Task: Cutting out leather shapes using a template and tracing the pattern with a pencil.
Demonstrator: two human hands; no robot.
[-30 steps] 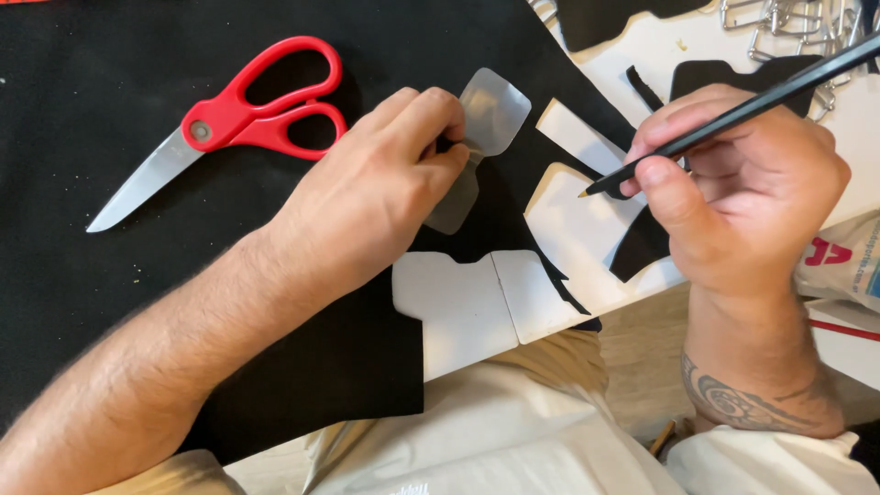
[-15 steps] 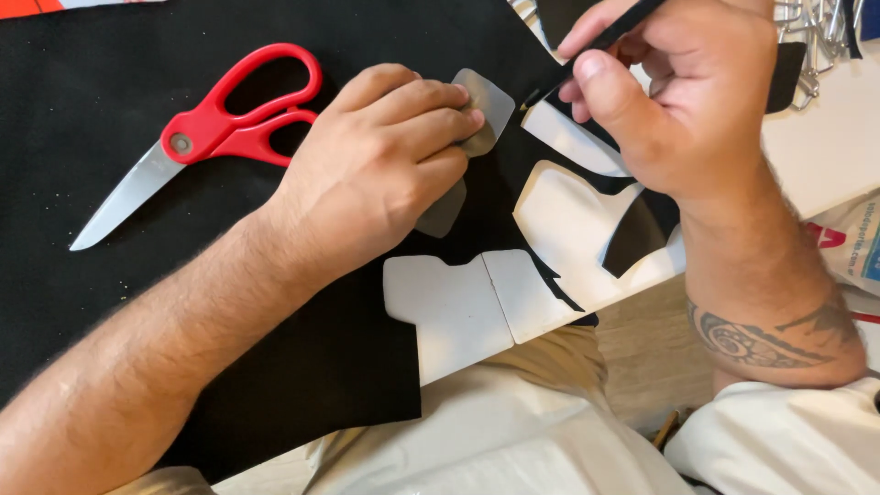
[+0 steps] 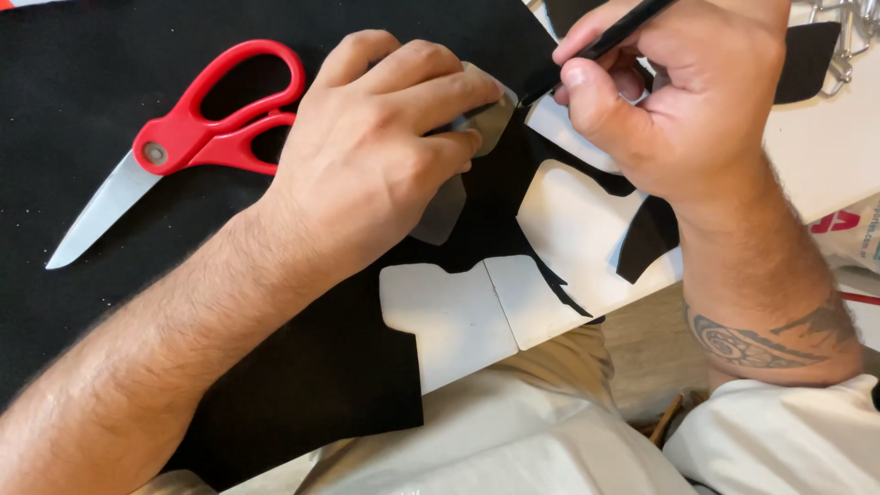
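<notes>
On black fabric (image 3: 110, 302), left hand (image 3: 376, 156) pinning template (image 3: 490, 119), right hand (image 3: 697, 101) gripping pen (image 3: 600, 41).

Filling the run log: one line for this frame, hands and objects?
left hand pressing grey template on black sheet | right hand holding black pen, tip at template edge | red scissors lying apart

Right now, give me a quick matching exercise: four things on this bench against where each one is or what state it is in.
Things:
1. scissors
2. translucent template
3. pen
4. black sheet

States:
A. gripped in the right hand
B. pinned flat under the left hand
C. spread over the white table, pieces cut out
D. lying untouched, blades closed, left of both hands

Pairs: 1-D, 2-B, 3-A, 4-C
</notes>
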